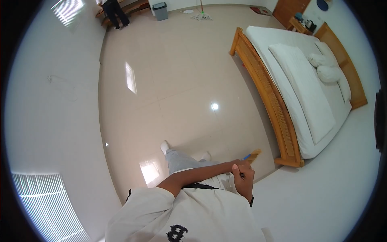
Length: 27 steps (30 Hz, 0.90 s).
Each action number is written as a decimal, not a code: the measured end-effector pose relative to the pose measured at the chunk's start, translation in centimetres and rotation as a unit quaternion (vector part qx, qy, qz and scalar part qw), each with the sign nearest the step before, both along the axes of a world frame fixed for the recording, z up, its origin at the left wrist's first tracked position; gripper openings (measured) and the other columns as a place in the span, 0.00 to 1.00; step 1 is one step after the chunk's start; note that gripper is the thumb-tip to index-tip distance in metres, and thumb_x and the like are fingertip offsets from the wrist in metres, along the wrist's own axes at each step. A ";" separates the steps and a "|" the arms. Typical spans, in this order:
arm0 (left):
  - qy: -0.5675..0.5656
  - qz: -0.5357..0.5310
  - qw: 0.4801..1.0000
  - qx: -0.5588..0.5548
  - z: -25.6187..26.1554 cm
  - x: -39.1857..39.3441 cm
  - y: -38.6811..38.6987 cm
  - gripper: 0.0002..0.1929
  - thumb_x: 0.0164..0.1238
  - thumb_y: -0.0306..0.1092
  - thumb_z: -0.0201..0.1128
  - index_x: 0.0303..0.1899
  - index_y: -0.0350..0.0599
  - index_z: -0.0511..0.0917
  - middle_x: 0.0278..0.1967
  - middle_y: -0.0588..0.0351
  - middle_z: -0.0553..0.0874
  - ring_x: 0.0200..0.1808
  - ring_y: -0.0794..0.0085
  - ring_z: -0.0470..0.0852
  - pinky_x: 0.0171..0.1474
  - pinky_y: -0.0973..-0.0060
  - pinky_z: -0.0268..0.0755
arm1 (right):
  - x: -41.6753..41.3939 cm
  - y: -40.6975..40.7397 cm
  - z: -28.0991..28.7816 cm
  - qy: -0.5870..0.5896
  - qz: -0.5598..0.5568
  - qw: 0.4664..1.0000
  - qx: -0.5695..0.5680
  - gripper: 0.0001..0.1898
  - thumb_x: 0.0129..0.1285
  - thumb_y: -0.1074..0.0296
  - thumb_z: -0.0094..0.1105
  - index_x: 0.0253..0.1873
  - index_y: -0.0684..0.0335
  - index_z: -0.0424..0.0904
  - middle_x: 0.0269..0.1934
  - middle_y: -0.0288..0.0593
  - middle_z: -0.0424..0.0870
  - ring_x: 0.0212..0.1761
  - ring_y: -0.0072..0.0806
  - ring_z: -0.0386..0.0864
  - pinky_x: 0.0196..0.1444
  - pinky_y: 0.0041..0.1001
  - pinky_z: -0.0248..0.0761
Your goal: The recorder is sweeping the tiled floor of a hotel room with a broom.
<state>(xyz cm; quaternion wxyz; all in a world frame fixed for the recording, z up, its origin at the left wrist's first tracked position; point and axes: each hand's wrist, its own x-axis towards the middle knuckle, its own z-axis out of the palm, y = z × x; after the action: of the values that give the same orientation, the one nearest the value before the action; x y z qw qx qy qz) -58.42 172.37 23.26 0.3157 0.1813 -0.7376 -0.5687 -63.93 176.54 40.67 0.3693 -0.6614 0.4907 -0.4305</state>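
A broom's straw-coloured bristles [255, 155] and blue collar [247, 157] show just past my hands, low over the tiled floor. My left forearm reaches across my body, and my left hand [242, 163] is closed around the handle, largely hidden behind the other fist. Close in front of it, my right hand [245, 181] is curled in a fist with the thumb up; a dark end, seemingly of the handle, shows within the fist. The rest of the handle is hidden by both hands. A black band circles my right wrist.
A wooden bed [269, 93] with white bedding stands to the right. Pale glossy tiles [181, 75] stretch ahead. At the far end are a mop [202, 15], a grey bin [160, 12] and another person [115, 12] by wooden furniture. A white wall [60, 121] runs along the left.
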 end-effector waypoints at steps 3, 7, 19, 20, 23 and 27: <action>-0.143 -0.059 0.982 0.105 2.6 1.6 -1.2 0.13 0.61 0.43 0.60 0.23 0.46 0.77 0.25 0.51 0.83 0.29 0.54 0.82 0.30 0.59 0.69 | -2.0 0.4 -1.4 -0.009 0.021 1.000 0.011 0.14 0.63 0.73 0.59 0.25 0.69 0.68 0.16 0.37 0.63 0.18 0.24 0.56 0.22 0.29 0.47; -0.261 0.073 0.960 -0.066 -0.1 2.8 -1.1 0.19 0.69 0.48 0.54 0.23 0.48 0.77 0.26 0.51 0.83 0.33 0.53 0.82 0.34 0.55 0.72 | -3.6 2.0 -2.4 -0.070 0.000 0.996 0.051 0.19 0.64 0.68 0.57 0.23 0.67 0.60 0.18 0.34 0.59 0.21 0.19 0.54 0.24 0.26 0.46; -0.350 0.118 0.921 -0.123 0.7 3.5 -2.3 0.17 0.70 0.49 0.54 0.25 0.52 0.79 0.23 0.53 0.83 0.30 0.53 0.83 0.30 0.54 0.72 | -4.7 2.7 -6.7 -0.211 -0.179 0.957 0.092 0.22 0.70 0.67 0.52 0.21 0.66 0.58 0.18 0.32 0.61 0.23 0.20 0.58 0.27 0.24 0.49; -0.310 0.118 0.934 -0.130 1.5 3.0 -2.5 0.16 0.70 0.48 0.55 0.26 0.52 0.79 0.23 0.53 0.83 0.29 0.53 0.83 0.30 0.54 0.71 | -4.8 2.5 -5.1 -0.213 -0.177 0.958 0.071 0.22 0.70 0.67 0.51 0.21 0.65 0.57 0.18 0.33 0.61 0.24 0.21 0.58 0.27 0.24 0.49; -0.264 0.056 0.959 -0.082 5.6 0.1 -2.6 0.16 0.70 0.47 0.56 0.27 0.50 0.79 0.25 0.51 0.83 0.30 0.51 0.82 0.30 0.54 0.70 | -5.7 2.2 -0.4 -0.200 -0.181 0.962 0.031 0.22 0.70 0.67 0.51 0.21 0.67 0.58 0.17 0.33 0.62 0.23 0.21 0.58 0.26 0.25 0.49; -0.182 -0.009 0.983 0.003 6.3 -2.7 -1.2 0.16 0.71 0.49 0.56 0.29 0.49 0.80 0.27 0.49 0.83 0.34 0.50 0.81 0.33 0.56 0.71 | -3.9 2.4 3.8 -0.112 -0.188 0.975 0.040 0.19 0.67 0.69 0.58 0.22 0.69 0.67 0.16 0.34 0.63 0.20 0.22 0.58 0.24 0.27 0.51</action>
<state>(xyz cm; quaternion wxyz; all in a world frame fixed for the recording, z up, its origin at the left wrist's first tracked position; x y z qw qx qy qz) -61.16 171.17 29.59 0.1702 0.2760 -0.7828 -0.5312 -67.86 178.96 44.51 0.3607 -0.4898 0.5783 -0.5437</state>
